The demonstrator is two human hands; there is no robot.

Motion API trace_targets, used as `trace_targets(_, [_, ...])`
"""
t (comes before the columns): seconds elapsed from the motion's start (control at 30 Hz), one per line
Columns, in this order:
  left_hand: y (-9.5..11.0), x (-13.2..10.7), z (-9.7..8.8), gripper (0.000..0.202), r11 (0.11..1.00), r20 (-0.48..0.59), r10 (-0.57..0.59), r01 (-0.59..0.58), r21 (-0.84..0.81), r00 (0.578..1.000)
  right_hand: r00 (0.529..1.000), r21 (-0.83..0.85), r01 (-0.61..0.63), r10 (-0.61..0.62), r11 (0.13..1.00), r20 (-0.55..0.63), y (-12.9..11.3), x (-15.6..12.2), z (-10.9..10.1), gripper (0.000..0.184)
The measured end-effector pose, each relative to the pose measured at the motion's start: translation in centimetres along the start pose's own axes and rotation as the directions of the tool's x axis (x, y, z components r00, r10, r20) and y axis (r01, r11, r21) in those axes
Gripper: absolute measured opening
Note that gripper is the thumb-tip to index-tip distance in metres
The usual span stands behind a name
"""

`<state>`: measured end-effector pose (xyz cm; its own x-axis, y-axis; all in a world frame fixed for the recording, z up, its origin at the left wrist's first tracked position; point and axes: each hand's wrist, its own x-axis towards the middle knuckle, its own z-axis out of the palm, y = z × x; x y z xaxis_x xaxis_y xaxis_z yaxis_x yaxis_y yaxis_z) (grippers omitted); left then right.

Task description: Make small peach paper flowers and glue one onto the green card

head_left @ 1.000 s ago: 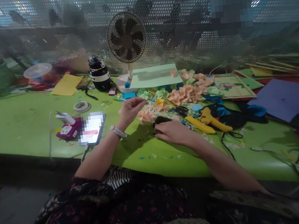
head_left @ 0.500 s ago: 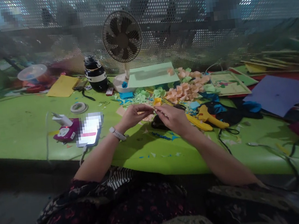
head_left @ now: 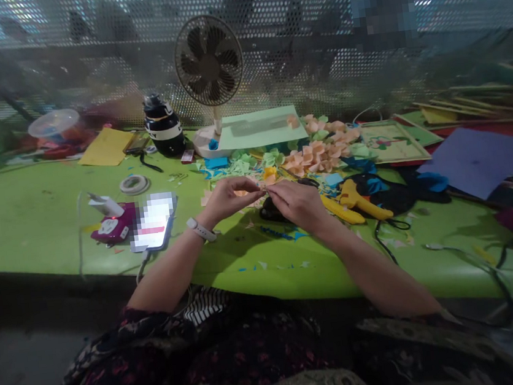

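Observation:
My left hand [head_left: 233,199] and my right hand [head_left: 298,203] meet at the fingertips above the green table. Both are closed in a pinch, with thumbs against fingers. Whatever lies between the fingertips is too small to make out. Just behind them are a small orange-yellow paper piece [head_left: 270,172] and a heap of peach paper flowers [head_left: 321,155]. Pale green paper flowers [head_left: 244,160] lie among the scraps. To the right of my right hand rests a yellow glue gun [head_left: 360,200], and a black object [head_left: 271,210] is partly hidden under that hand.
A fan [head_left: 209,65] and a black bottle [head_left: 164,129] stand at the back. At left lie a tape roll [head_left: 134,184], a lit phone [head_left: 154,221] and a purple power strip [head_left: 114,226] with cables. A purple sheet [head_left: 479,161] lies at right.
Almost nothing differs. My fingertips have shifted slightly while staying together, the left fingers curling a little differently. The view has tilted by a tiny amount.

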<state>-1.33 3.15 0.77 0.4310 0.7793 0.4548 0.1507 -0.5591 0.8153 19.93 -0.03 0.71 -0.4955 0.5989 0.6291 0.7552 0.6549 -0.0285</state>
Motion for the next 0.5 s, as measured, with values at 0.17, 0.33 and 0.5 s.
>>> trace_targets(0.17, [-0.1,0.1,-0.2,0.044,0.98,0.041,-0.051,0.058,-0.189,0.998,1.0,0.01,0.014,-0.014,1.0,-0.012,-0.1,0.1,0.0,0.032])
trace_targets(0.33, [-0.6,0.2,0.1,0.03,0.986,0.056,-0.064,0.071,-0.15,0.996,1.0,0.013,0.013,-0.013,1.0,0.002,0.0,0.0,0.2,0.033])
trace_targets(0.5, [-1.1,0.2,0.2,0.03,0.986,0.042,-0.082,0.087,-0.145,0.996,1.0,0.053,0.0,0.001,0.999,-0.004,0.0,-0.1,0.5,0.031])
